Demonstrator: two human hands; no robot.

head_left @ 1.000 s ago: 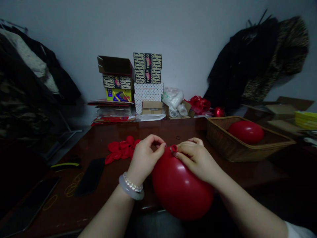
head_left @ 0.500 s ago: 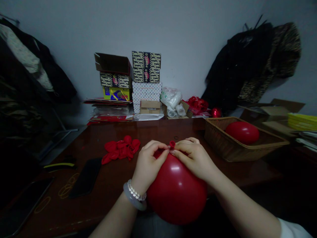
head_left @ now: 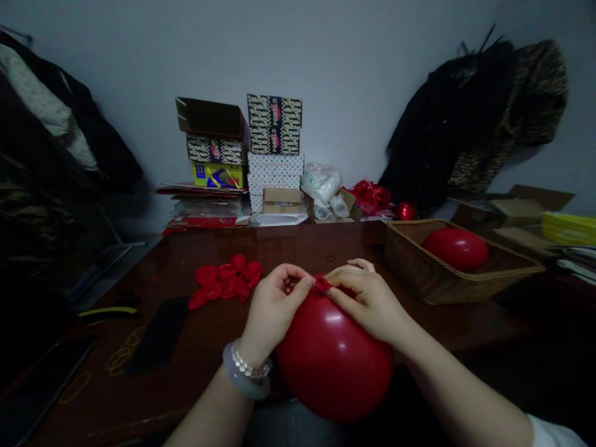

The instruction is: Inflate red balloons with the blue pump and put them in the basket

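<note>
One inflated red balloon (head_left: 335, 363), neck (head_left: 321, 284) up, at the table's (head_left: 354, 239) near edge. Left hand (head_left: 278, 299) pinches the neck from the left, right hand (head_left: 370, 299) from the right, fingertips narrow on it. Balloon body bulges below the grip; wicker basket (head_left: 410, 267) to the right.

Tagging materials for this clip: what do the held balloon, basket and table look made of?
Held balloon: probably rubber, smooth and glossy, with bright highlights.
Basket: seemingly wicker, brown and fairly matte, with a woven texture.
Table: perhaps varnished wood, dark reddish brown with a soft sheen, though laminate is possible.
</note>
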